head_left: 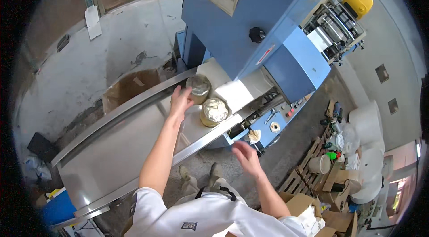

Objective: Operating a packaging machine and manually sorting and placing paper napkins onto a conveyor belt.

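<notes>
My left hand (180,102) reaches over a metal chute, fingers apart. Its fingertips and thumb lie against the side of a round pack (199,86), wrapped in clear film with a silvery top. Just to the right and nearer me, a second round pack (214,113) stands upright with crinkled, shiny film on its top. Both packs rest on the steel chute (120,152), by the outlet of a blue machine (237,22). My right hand (247,158) hovers past the chute's near edge, slightly blurred, fingers apart with nothing visible in them.
Raised rails edge the chute. Below the outlet, a blue panel (268,129) carries buttons, a tape roll (275,126) and a tool. At right lie a wooden pallet (304,167), a white bucket (319,164) and cardboard boxes (304,203). A brown carton (129,87) stands behind the chute.
</notes>
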{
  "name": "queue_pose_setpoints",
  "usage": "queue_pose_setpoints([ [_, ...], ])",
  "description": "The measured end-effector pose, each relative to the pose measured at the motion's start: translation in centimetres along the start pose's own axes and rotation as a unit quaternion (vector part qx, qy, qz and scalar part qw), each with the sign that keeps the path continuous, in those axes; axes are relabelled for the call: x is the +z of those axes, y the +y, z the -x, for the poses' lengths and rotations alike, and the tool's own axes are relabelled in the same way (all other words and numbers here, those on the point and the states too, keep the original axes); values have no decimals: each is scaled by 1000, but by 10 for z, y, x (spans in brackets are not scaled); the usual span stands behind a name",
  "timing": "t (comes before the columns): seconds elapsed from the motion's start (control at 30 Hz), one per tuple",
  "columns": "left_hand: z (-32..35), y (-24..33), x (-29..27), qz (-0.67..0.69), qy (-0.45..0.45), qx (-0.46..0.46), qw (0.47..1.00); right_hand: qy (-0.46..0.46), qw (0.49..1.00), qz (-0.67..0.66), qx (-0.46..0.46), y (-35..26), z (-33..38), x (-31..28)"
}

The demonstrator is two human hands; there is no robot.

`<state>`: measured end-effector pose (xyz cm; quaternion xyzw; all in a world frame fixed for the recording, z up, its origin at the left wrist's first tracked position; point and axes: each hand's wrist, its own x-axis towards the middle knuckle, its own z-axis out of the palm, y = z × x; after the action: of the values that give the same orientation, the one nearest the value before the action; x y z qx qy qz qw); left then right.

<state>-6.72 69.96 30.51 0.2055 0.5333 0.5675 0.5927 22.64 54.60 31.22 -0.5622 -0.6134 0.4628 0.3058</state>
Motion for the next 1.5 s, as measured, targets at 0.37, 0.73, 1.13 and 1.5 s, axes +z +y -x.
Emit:
queue_pose_setpoints([
  [0.37,97,-29,-65,-22,29,25,999,-95,816,426,-379,-73,-160,22],
  [0.73,103,-60,-41,-52,137,35,989,-123,880,243,-388,-110,-109,-41],
  [1.13,30,-57,185,-478,93,146,861,-29,926,-371,61,55,-6,-167],
  [1.5,19,-57,196,-512,150,128,836,-10,943,-321,93,120,7,-173],
])
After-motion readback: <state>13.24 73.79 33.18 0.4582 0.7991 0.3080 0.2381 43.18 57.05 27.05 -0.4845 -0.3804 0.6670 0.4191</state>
